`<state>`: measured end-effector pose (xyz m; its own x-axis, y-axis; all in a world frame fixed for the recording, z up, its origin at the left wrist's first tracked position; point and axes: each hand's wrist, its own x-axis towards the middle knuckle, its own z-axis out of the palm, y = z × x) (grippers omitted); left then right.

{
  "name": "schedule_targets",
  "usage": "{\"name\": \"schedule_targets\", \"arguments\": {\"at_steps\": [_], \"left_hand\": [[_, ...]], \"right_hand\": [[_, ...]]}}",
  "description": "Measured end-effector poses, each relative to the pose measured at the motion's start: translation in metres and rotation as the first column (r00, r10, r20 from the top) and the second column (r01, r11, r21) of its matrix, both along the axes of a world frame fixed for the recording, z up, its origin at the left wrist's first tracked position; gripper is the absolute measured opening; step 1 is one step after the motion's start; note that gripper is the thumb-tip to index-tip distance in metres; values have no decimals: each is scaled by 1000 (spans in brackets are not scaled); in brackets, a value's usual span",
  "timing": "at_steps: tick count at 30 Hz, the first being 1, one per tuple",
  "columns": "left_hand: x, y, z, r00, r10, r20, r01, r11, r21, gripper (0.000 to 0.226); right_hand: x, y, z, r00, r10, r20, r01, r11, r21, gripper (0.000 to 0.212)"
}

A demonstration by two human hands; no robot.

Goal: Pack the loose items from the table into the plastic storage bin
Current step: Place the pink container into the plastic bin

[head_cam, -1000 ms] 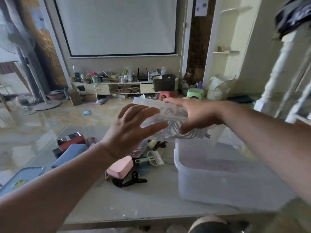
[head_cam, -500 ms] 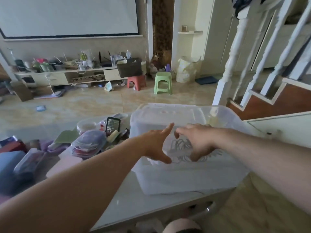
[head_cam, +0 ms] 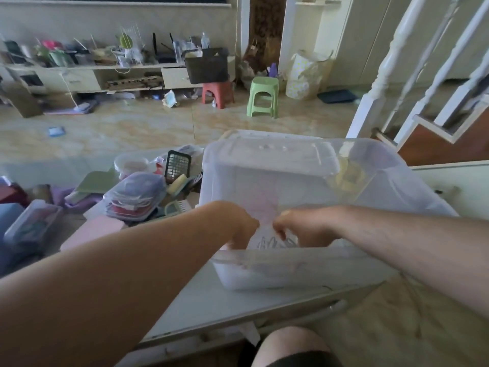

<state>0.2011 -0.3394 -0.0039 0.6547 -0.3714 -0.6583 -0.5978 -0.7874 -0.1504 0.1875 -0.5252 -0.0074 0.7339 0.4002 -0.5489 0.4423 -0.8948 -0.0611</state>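
The clear plastic storage bin stands on the white table in front of me. Both my hands reach down inside it near its front wall. My left hand and my right hand hold a clear bag of coiled cable low in the bin; the fingers are partly hidden behind the rim. The bin's lid leans at the back. Loose items lie left of the bin: a bagged bundle, a black mesh basket, a pink flat case.
More clutter sits at the table's left: a clear box, a blue case, a green board. White stair rails rise at right. Green and red stools stand on the floor beyond. My knee is under the table edge.
Both hands carried the bag of cable from above the table clutter rightward and down into the bin. My view turned right and downward toward the bin.
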Motion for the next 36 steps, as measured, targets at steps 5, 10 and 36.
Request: {"name": "schedule_targets", "arguments": {"at_steps": [5,10,36], "left_hand": [[-24,23,5,1000,27,-6,-27,999,47,101],[-48,46,31,973,173,153,-91,894,-438,73],[-69,306,-88,432,901,42,-529,291,-797,93]], "right_hand": [[-6,11,-1,998,-60,30,60,998,-1,47],[-12,27,33,947,-62,316,33,995,96,57],[47,378,16,917,-344,203,316,936,157,82]]}}
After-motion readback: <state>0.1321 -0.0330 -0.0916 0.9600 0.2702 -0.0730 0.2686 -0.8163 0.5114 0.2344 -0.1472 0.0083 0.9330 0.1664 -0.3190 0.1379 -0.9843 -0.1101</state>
